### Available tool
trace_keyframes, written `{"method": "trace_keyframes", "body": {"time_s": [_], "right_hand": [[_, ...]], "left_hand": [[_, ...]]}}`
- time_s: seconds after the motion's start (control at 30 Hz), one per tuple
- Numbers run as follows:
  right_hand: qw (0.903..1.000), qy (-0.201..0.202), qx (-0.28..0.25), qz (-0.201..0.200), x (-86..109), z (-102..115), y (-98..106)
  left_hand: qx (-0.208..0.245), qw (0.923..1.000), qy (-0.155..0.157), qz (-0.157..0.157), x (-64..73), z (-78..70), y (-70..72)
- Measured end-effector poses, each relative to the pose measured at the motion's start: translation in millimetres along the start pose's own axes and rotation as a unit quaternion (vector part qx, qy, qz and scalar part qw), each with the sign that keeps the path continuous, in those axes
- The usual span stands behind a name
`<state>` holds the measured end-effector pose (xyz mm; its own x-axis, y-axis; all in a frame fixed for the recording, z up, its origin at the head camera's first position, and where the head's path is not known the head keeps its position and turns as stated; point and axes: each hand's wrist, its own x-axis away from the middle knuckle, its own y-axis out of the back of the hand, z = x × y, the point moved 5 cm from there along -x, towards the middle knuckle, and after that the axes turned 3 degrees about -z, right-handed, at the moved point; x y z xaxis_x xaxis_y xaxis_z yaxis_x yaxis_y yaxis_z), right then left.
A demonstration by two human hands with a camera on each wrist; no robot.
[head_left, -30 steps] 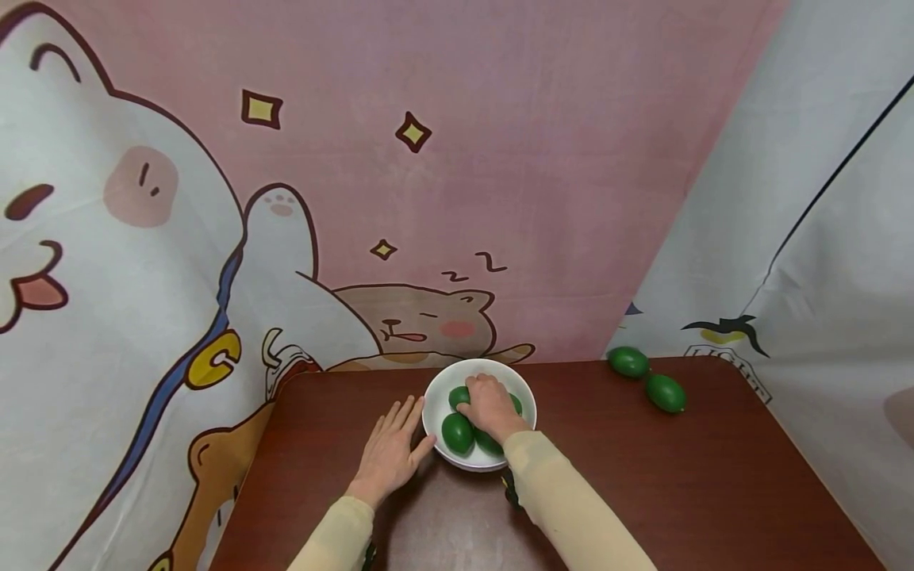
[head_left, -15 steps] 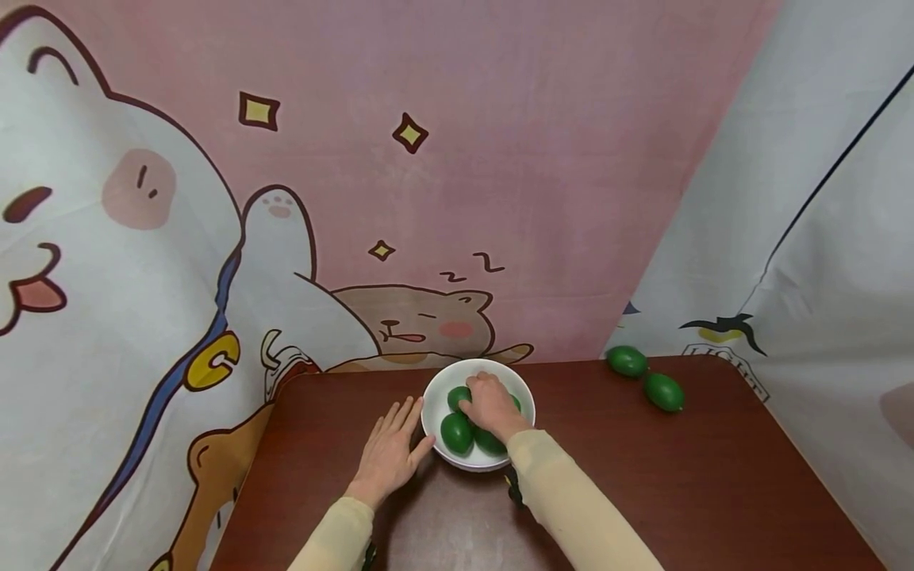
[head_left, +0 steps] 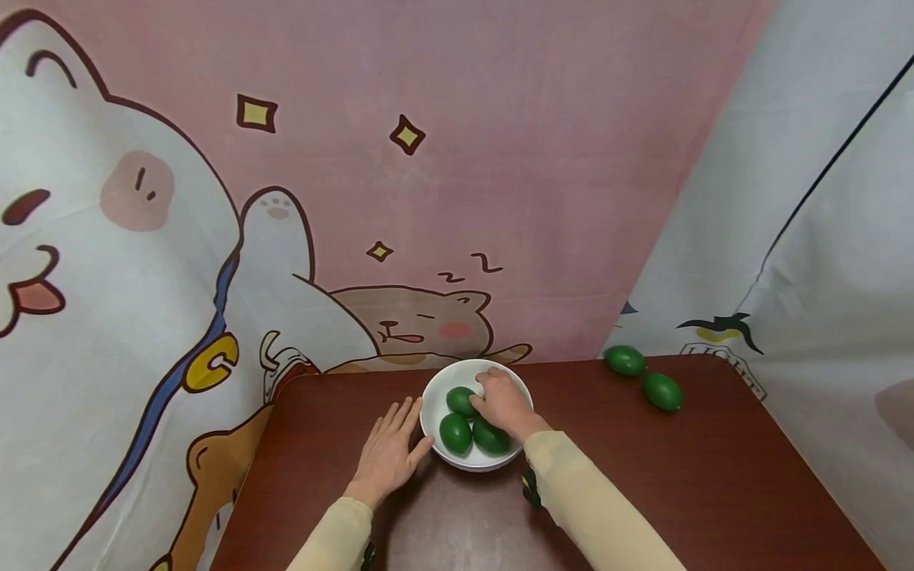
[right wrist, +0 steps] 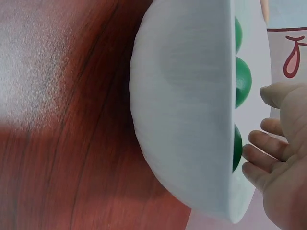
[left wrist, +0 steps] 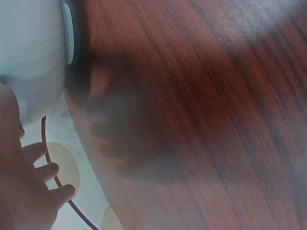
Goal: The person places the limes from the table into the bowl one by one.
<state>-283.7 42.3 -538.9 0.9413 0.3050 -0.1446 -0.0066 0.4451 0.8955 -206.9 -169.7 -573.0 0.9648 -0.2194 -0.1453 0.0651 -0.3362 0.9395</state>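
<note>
A white bowl (head_left: 437,456) stands near the far edge of the table and holds several green limes (head_left: 455,433). My left hand (head_left: 389,452) lies along the bowl's left side with fingers spread, thumb and fingertips at its outer wall. Over the right part of the bowl is my right hand (head_left: 505,406), its fingers loosely bent. In the right wrist view, this hand (right wrist: 283,153) has nothing between thumb and fingers, and limes (right wrist: 243,81) show just past the bowl's rim. What lies directly beneath the right hand is hidden in the head view.
Two more limes (head_left: 662,392) lie close together on the brown wooden table (head_left: 678,476), to the right near its far edge. Behind the table hangs a pink and white cloth (head_left: 557,159) with cartoon animals.
My right hand has shifted slightly right and lifted a little in the bowl, uncovering more of the front limes. The left hand stays at the bowl's side.
</note>
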Motion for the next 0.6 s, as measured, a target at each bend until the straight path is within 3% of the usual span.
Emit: {"method": "trace_keyframes", "body": {"time_s": [0.23,0.6], "right_hand": [[0.9997,-0.01,-0.024,-0.001,8.8,-5,14],[0.998,-0.01,-0.046,-0.042,26.2,-25,30]], "left_hand": [[-0.002,1.0,-0.005,-0.006,-0.8,-1.0,1.4],[-0.004,1.0,-0.001,-0.003,-0.4,-0.2,-0.7]]}}
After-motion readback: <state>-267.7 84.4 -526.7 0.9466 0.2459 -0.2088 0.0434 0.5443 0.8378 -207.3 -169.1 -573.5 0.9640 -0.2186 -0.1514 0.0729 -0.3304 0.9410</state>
